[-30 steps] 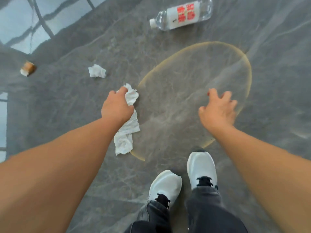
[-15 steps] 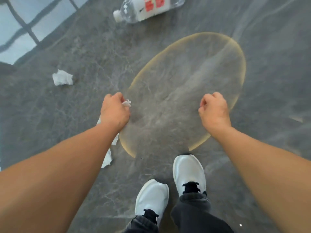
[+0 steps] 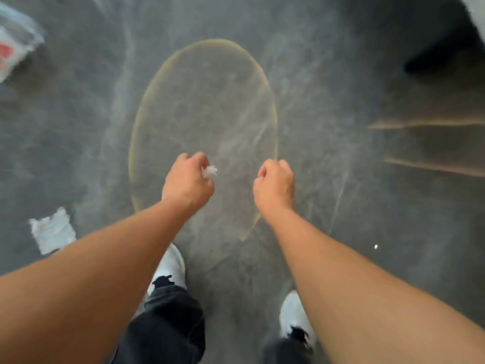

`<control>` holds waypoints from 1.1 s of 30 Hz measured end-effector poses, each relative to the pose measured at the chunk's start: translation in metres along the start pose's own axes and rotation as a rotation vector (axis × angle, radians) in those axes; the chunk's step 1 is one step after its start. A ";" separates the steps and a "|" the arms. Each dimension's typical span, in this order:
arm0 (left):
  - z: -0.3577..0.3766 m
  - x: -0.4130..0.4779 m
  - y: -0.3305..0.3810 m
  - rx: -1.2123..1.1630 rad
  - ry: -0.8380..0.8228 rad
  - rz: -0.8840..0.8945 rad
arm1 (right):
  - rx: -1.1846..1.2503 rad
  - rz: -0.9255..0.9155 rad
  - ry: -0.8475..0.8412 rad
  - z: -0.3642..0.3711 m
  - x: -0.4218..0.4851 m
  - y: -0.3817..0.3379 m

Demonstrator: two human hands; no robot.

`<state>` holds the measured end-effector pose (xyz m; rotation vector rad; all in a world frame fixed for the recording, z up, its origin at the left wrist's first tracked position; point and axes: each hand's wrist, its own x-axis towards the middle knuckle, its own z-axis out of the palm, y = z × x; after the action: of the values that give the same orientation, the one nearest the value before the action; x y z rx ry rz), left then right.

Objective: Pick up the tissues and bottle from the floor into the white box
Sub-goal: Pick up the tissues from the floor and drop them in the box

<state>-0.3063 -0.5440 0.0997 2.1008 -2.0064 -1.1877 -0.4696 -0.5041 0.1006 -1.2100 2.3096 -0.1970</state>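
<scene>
My left hand (image 3: pixel 187 179) is closed on a white tissue (image 3: pixel 210 171); only a small tuft shows past the fingers. My right hand (image 3: pixel 274 183) is curled into a fist beside it with nothing visible in it. Both hands hover over the grey floor. Another white tissue (image 3: pixel 52 233) lies on the floor left of my left forearm. The clear bottle (image 3: pixel 13 46) with its white and red label lies at the far left edge, blurred and partly cut off.
A faint yellow-rimmed oval mark (image 3: pixel 202 137) spreads on the grey marble floor under my hands. My white shoes (image 3: pixel 172 266) stand at the bottom. A pale blurred shape (image 3: pixel 476 14) with a dark shadow below it fills the top right corner.
The view has swung right, so the bottle slid to the far left edge. My left hand lifted the long tissue off the floor and bunched it. My right hand curled shut.
</scene>
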 end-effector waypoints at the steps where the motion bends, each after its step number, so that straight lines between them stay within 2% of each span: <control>1: 0.024 -0.013 0.016 0.015 -0.038 0.032 | 0.009 0.060 0.019 -0.005 -0.008 0.033; 6: 0.164 -0.093 0.086 0.054 -0.174 0.086 | 0.085 0.305 0.035 -0.013 -0.065 0.204; 12: 0.343 -0.265 0.174 0.099 -0.428 0.158 | 0.151 0.376 0.026 -0.070 -0.190 0.400; 16: 0.420 -0.372 0.253 0.085 -0.545 0.328 | 0.166 0.445 0.118 -0.134 -0.281 0.517; 19: 0.460 -0.415 0.300 0.113 -0.608 0.390 | 0.194 0.567 0.201 -0.166 -0.324 0.584; 23: 0.509 -0.434 0.329 0.217 -0.663 0.415 | 0.326 0.748 0.288 -0.169 -0.347 0.643; 26: 0.530 -0.432 0.326 0.277 -0.709 0.440 | 0.438 0.769 0.126 -0.153 -0.353 0.669; 28: 0.523 -0.428 0.317 0.294 -0.706 0.501 | 0.430 0.786 0.061 -0.146 -0.355 0.678; 31: 0.490 -0.413 0.301 0.311 -0.723 0.630 | 0.407 0.825 0.091 -0.149 -0.355 0.676; 33: 0.458 -0.392 0.290 0.338 -0.723 0.692 | 0.349 0.812 0.044 -0.158 -0.349 0.661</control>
<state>-0.7461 -0.0401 0.1115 0.8580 -3.0251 -1.6451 -0.8669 0.1480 0.1315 -0.0606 2.4680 -0.3072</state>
